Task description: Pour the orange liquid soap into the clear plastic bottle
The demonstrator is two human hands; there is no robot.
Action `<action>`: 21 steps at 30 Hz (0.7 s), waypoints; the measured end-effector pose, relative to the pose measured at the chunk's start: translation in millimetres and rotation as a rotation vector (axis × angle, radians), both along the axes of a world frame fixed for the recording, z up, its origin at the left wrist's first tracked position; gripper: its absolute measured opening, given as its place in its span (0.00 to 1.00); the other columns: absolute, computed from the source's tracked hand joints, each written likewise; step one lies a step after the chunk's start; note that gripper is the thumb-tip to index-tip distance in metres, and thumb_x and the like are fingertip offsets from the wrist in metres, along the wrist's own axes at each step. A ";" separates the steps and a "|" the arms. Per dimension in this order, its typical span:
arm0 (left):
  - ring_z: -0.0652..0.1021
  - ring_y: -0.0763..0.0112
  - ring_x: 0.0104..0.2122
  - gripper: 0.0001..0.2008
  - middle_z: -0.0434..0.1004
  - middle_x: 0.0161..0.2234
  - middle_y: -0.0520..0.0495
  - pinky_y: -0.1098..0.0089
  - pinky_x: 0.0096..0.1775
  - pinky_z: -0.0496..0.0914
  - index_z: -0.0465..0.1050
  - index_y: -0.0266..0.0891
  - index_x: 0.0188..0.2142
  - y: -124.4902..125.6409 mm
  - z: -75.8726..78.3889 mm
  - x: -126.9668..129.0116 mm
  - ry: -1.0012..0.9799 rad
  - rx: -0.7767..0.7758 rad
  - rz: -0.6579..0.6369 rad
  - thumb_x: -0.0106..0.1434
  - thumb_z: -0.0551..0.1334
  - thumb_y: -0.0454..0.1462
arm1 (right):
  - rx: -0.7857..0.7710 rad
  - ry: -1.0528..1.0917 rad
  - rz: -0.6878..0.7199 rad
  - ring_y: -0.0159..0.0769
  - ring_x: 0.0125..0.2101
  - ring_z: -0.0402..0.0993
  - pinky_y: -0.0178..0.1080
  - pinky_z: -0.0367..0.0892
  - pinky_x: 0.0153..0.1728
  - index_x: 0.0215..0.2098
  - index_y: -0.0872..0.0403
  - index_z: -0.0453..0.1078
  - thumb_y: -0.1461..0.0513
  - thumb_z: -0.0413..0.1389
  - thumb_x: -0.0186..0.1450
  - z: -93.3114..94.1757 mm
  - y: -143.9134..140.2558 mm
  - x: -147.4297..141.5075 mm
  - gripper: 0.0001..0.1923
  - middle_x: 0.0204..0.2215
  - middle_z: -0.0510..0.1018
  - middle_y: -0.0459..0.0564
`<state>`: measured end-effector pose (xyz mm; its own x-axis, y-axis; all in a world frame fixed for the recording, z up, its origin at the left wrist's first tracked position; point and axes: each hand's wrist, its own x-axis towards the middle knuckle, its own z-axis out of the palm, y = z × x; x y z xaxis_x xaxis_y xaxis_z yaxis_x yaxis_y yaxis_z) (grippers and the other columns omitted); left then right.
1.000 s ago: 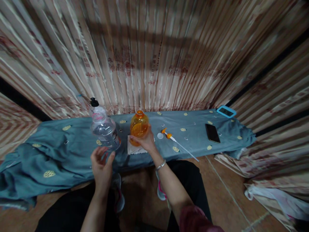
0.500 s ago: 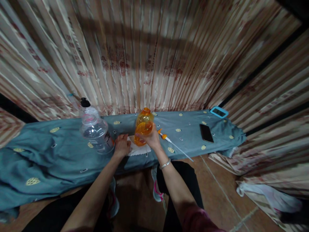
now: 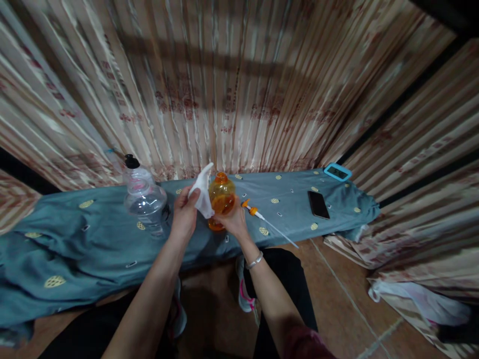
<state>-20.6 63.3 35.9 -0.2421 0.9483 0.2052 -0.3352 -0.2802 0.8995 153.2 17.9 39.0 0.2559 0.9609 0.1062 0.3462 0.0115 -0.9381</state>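
Observation:
My left hand [image 3: 186,207] is closed on a white tissue [image 3: 203,193], which it holds up beside the bottle. The tissue hangs loosely, its upper corner pointing away from me. My right hand [image 3: 232,218] grips the lower part of an orange see-through bottle [image 3: 221,193] with an uncapped neck. The bottle stands upright on the grey-blue cloth [image 3: 194,244]. To its right lies an orange and white pump head [image 3: 252,210] with a long pale tube, touched by neither hand.
Left of my hands stand a large clear plastic bottle [image 3: 147,207] and, behind it, a bottle with a black cap [image 3: 131,162]. A phone [image 3: 319,205] and a blue-framed device [image 3: 337,172] lie at the right. A pleated curtain [image 3: 224,99] hangs along the back.
My left hand has lifted the tissue from the cloth and brought it up next to the orange bottle. My right hand still holds the bottle, which has shifted slightly.

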 end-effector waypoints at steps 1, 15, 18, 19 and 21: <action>0.91 0.51 0.49 0.25 0.97 0.49 0.42 0.59 0.53 0.85 0.91 0.45 0.45 -4.6 8.1 8.2 0.056 0.027 -0.012 0.61 0.86 0.58 | -0.001 0.011 0.006 0.59 0.60 0.97 0.62 0.92 0.64 0.71 0.52 0.81 0.62 0.89 0.63 -0.9 -0.2 -3.7 0.42 0.60 0.97 0.55; 0.93 0.50 0.40 0.37 0.93 0.38 0.45 0.58 0.45 0.89 0.90 0.43 0.47 -102.2 -52.6 -12.3 0.004 -0.305 0.027 0.54 0.88 0.67 | 0.039 0.089 -0.005 0.64 0.71 0.93 0.64 0.85 0.76 0.69 0.48 0.79 0.47 0.91 0.55 -6.9 -3.3 -19.9 0.51 0.71 0.95 0.64; 0.93 0.52 0.38 0.38 0.94 0.37 0.45 0.56 0.48 0.90 0.90 0.41 0.47 -128.4 -67.3 -18.7 -0.157 -0.397 0.033 0.50 0.90 0.64 | 0.068 0.114 0.016 0.66 0.80 0.86 0.63 0.77 0.84 0.70 0.49 0.79 0.42 0.91 0.52 -8.2 -10.3 -24.9 0.55 0.76 0.91 0.68; 0.93 0.51 0.38 0.36 0.95 0.39 0.44 0.56 0.48 0.90 0.90 0.41 0.47 -136.1 -71.6 -21.1 -0.178 -0.423 0.032 0.51 0.90 0.63 | 0.074 0.126 0.020 0.67 0.82 0.83 0.62 0.75 0.86 0.72 0.51 0.78 0.41 0.90 0.53 -8.7 -11.3 -26.0 0.57 0.78 0.89 0.70; 0.94 0.50 0.40 0.32 0.96 0.41 0.42 0.56 0.46 0.91 0.91 0.42 0.48 -148.2 -78.4 -26.3 -0.166 -0.452 0.000 0.55 0.89 0.60 | 0.067 0.150 0.023 0.70 0.86 0.77 0.61 0.71 0.89 0.77 0.58 0.75 0.37 0.88 0.54 -9.9 -11.1 -26.6 0.64 0.83 0.83 0.77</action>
<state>-46.9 -84.9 -42.6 -0.2364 0.9337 -0.2690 -0.4850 0.1265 0.8653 126.6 6.8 29.1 0.2517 0.9587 0.1326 0.2016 0.0821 -0.9760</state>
